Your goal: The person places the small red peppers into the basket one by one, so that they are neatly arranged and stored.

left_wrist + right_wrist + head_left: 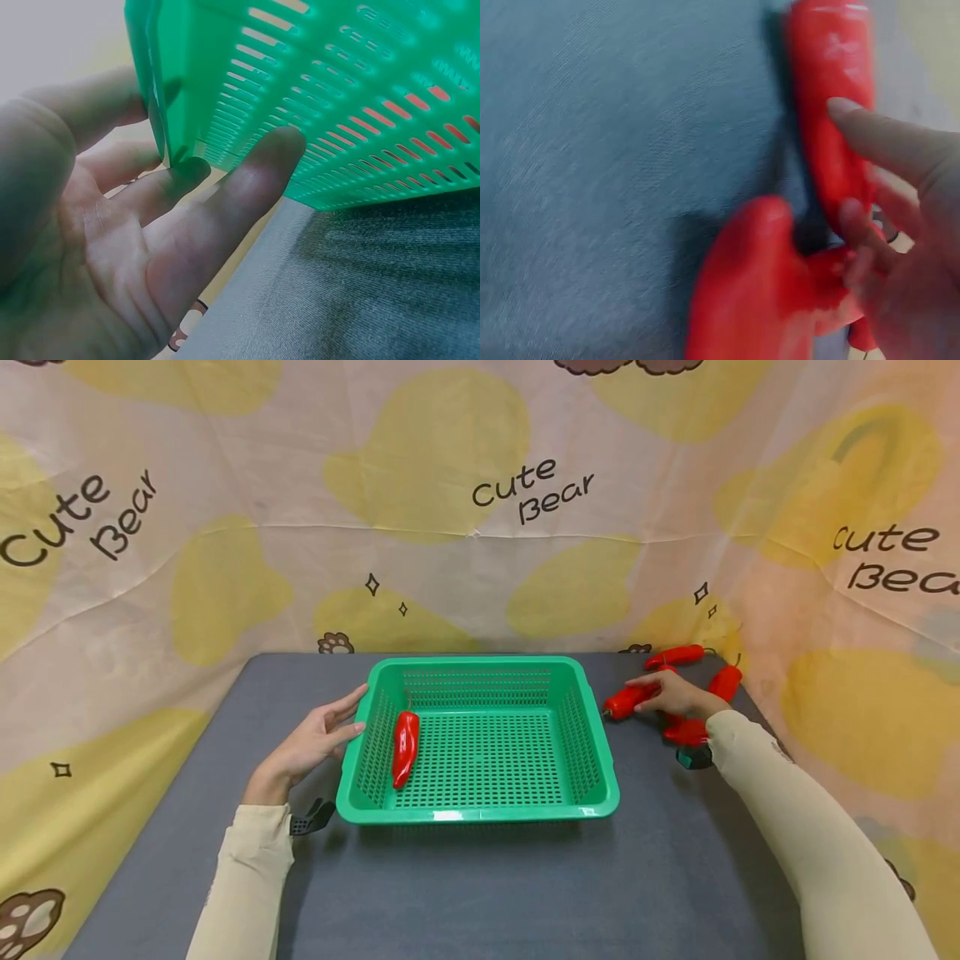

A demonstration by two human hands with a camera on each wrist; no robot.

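A green basket [480, 816] stands on the dark table, with one red pepper [406, 749] lying in its left part. My left hand [307, 747] holds the basket's left rim; the left wrist view shows fingers [247, 176] against the outer wall and others at the rim. To the right of the basket, my right hand [675, 695] grips a red pepper [624, 702] near the other peppers. In the right wrist view, fingertips touch this pepper [831, 67] from above and the side, and the picture is blurred.
Several red peppers lie around and beneath the right hand, among them one at the back [677, 656] and one at the right [725, 683]. A patterned cloth [450, 568] hangs behind and beside the table [465, 893].
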